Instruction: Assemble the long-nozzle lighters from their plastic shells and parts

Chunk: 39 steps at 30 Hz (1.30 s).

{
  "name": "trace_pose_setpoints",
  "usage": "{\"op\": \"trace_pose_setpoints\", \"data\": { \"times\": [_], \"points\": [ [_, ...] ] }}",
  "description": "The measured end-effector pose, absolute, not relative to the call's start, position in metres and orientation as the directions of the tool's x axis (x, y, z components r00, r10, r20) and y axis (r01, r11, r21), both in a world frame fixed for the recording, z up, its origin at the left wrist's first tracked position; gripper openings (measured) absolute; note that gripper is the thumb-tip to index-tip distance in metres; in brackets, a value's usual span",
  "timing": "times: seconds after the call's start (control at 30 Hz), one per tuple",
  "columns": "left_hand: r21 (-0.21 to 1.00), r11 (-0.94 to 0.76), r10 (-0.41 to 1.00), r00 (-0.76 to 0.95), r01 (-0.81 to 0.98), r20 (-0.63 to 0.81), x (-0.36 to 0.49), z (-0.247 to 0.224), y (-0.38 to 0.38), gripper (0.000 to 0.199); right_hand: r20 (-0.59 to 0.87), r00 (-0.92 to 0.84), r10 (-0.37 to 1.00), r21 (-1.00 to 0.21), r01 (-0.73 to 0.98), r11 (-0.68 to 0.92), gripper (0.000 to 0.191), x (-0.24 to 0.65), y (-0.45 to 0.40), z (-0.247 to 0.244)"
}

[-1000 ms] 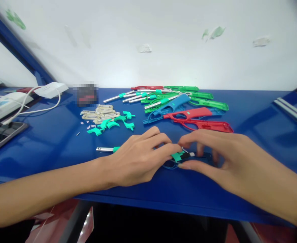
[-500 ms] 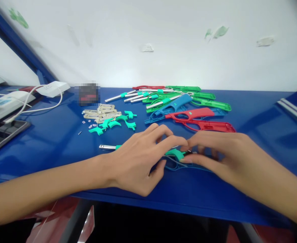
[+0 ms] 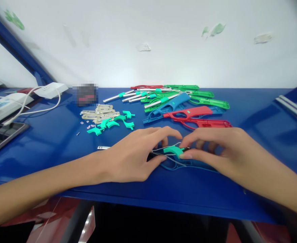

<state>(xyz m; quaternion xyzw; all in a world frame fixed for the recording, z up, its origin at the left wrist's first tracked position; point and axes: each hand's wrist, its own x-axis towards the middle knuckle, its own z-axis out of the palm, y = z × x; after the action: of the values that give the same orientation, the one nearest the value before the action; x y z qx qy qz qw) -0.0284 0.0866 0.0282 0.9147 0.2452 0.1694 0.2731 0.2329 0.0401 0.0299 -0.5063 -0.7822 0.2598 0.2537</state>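
Note:
Between the thumb and fingers of my right hand [image 3: 214, 148] is a curved green trigger [image 3: 174, 150] with a small dark part at its right end. Below it, a blue lighter half-shell [image 3: 173, 167] lies on the table, partly covered by both hands. Thin pale wires [image 3: 172, 160] loop over the shell beside the trigger. My left hand [image 3: 135, 153] hovers over the shell's left part, its thumb and index finger apart around the wires. A metal lighter tube [image 3: 103, 147] sticks out to the left from behind that hand.
Behind my hands lie red lighter shells [image 3: 201, 110], green shells [image 3: 209, 102], blue ones [image 3: 180, 101] and several metal tubes [image 3: 154, 104]. Loose green triggers [image 3: 113, 124] and pale clear parts [image 3: 100, 114] sit at centre left. A phone [image 3: 4, 135] and white cable [image 3: 43, 110] occupy the left side.
My left hand's thumb and index finger have moved apart, and its index fingertip has lifted off the right hand's fingers. More of the trigger and wires shows. My right hand still pinches the trigger.

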Motion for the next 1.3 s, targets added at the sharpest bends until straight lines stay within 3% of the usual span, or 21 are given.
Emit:
{"op": "trace_pose_setpoints", "data": {
  "times": [0.33,0.63,0.97,1.3],
  "points": [
    [0.503,-0.790,0.531,0.802,0.351,0.274,-0.0293,0.0230,0.0871,0.031,0.176,-0.365,0.914,-0.664,0.641,0.385,0.017,0.2320,0.0412,0.0306],
    [0.718,-0.603,0.655,0.729,0.347,0.198,-0.0248,0.0229,0.0936,0.019,0.135,-0.334,0.933,-0.636,0.693,0.340,0.026,0.2271,0.0392,0.0377],
    [0.652,-0.645,0.650,0.736,0.399,0.193,-0.0253,0.0308,0.0881,0.032,0.127,-0.345,0.930,-0.624,0.701,0.346,0.019,0.2299,0.0412,0.0327],
    [0.587,-0.728,0.594,0.753,0.354,0.283,-0.0270,0.0249,0.0923,0.030,0.136,-0.357,0.924,-0.606,0.708,0.363,0.023,0.2290,0.0385,0.0342]
  ]
}}
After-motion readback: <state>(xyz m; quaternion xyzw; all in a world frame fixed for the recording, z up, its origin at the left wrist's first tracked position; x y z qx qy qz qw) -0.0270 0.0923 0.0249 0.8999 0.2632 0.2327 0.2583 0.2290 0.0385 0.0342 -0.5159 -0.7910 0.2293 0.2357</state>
